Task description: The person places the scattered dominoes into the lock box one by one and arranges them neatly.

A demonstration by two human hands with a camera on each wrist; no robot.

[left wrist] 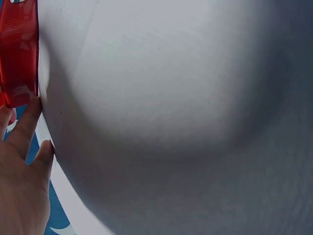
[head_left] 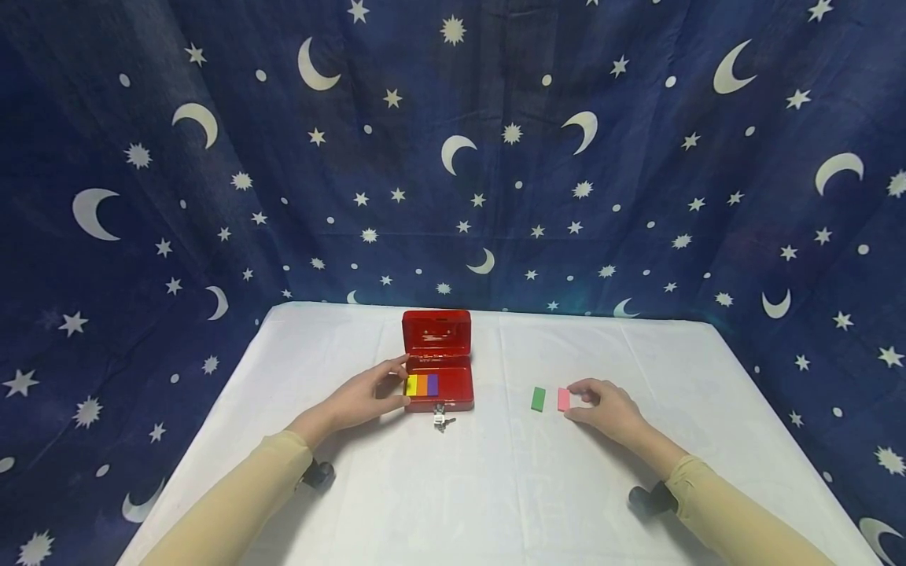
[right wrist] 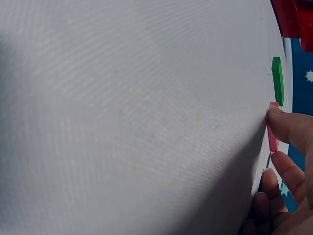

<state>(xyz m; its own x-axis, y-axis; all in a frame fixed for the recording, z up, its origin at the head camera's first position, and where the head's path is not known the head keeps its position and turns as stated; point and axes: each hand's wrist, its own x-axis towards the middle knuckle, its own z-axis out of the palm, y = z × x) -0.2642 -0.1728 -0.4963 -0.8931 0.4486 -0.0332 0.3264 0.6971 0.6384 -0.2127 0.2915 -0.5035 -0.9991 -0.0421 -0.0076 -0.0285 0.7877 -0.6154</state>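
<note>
A red metal cash box [head_left: 453,385] stands on the table with its lid raised. A yellow block [head_left: 411,385], an orange block [head_left: 422,385] and a purple block [head_left: 433,385] lie side by side at the left inside it. My left hand [head_left: 361,397] rests against the box's left side, fingers spread and touching it. Over on the right, my right hand [head_left: 607,407] pinches a flat pink block [head_left: 563,399] by its ends between thumb and forefinger; the block lies on the cloth. Just left of it is a green block [head_left: 539,399], apart from the hand.
A small lock with keys [head_left: 440,418] hangs at the front of the box. White cloth [head_left: 495,487] covers the table, and a dark blue curtain [head_left: 510,204] with moons and stars hangs behind and at both sides.
</note>
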